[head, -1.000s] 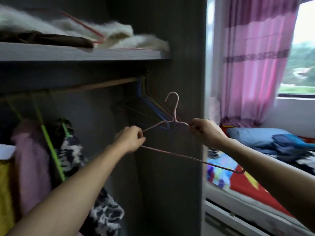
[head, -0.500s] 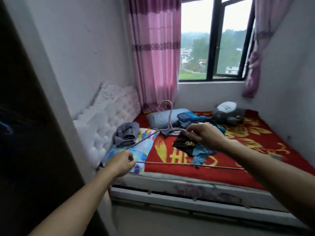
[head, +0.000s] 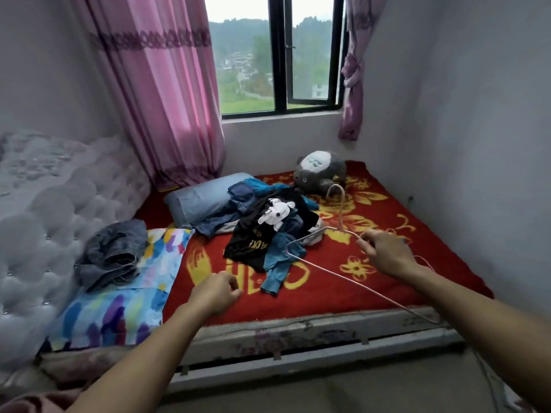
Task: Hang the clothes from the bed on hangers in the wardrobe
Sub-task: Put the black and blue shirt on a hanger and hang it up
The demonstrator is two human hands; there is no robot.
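1. Red floral bed (head: 372, 281) under the window (head: 280, 55) carries a heap of clothes (head: 268, 222) mid-mattress.
2. Right hand (head: 384, 251) pinches a pink wire hanger (head: 357, 285) just beside the heap.
3. Left hand (head: 217, 293) hovers loosely curled, holding nothing.

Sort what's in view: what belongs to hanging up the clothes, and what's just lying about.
Belongs to the job: hanger, gripped by the right hand; pile of clothes on the bed; bundled denim garment; left hand, empty.
Just lying about: blue pillow; plush toy; colourful pillow; pink curtain.
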